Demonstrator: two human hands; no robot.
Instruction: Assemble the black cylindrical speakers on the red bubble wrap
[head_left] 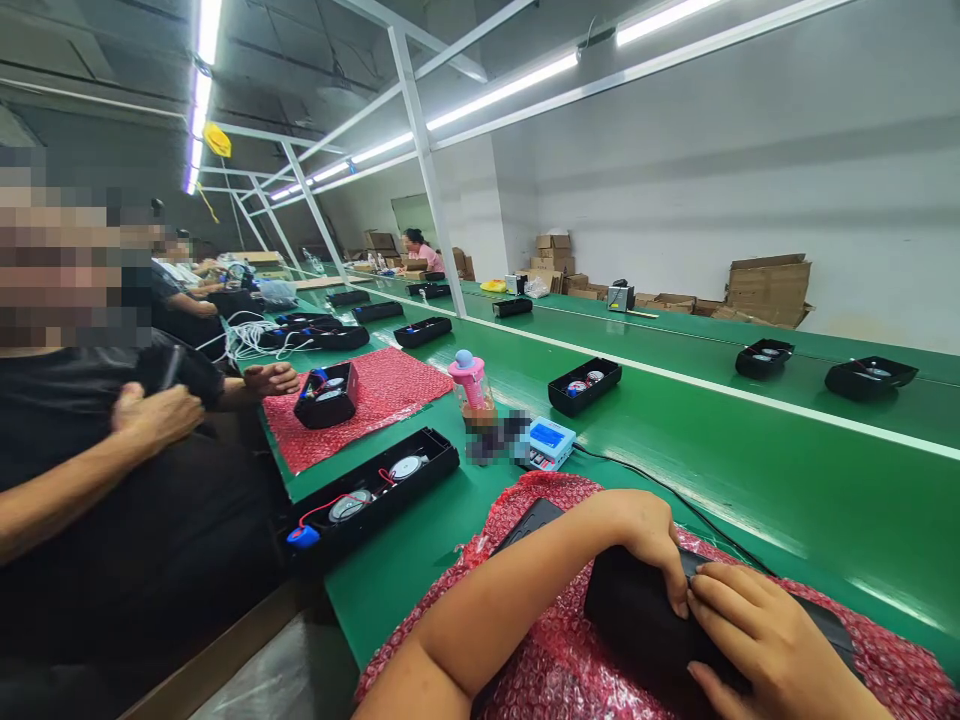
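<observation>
A black speaker housing point(630, 605) lies on red bubble wrap point(559, 655) in front of me. My left hand point(649, 535) reaches over its far edge, fingers bent down and closed on it. From the near right, my right hand point(772, 630) grips the same housing, its fingertips close beside those of my left hand. The thumb of my right hand rests on the housing's near side. Whatever lies beneath the fingers is hidden. Another black part point(536, 520) lies partly behind my left forearm on the wrap.
Beyond the wrap are a light-blue device point(550, 443) with a cable and a pink-lidded bottle point(474, 385). An open speaker housing point(375, 490) with drivers and red wires lies left. A co-worker's hand point(154, 415) holds a dark tool. More housings point(585, 385) stand on the green bench point(675, 470).
</observation>
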